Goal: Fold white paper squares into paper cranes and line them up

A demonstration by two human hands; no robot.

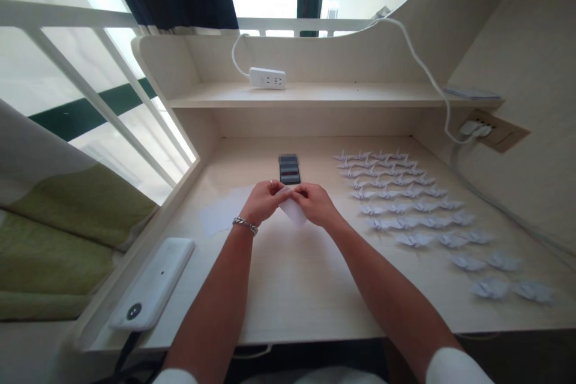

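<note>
- The left hand [263, 199] and the right hand [315, 203] meet above the middle of the surface [306, 288], and both hold one small white piece of paper [292, 210].
- The fingers of both hands are narrow and pinch the upper edge of the paper, thumbs and fingertips close together.
- The paper hangs down from the fingers toward the near side; its lower corner points near and a little to the right. Its long axis I cannot tell exactly, because the hands cover the upper part.
- The left hand has a ring on one finger, and a bracelet [245, 225] lies on the left wrist.
- Just beyond the hands, on the far side, a dark phone [289, 169] lies flat, with its long axis running near to far.
- To the right of the hands, many white paper cranes [405, 204] stand in rows on the surface, from far to the near right corner.
- At the near left edge lies a white device [153, 285], long and slanted.
- On the shelf [351, 95] above, a white power strip [267, 78] lies with its cable.
</note>
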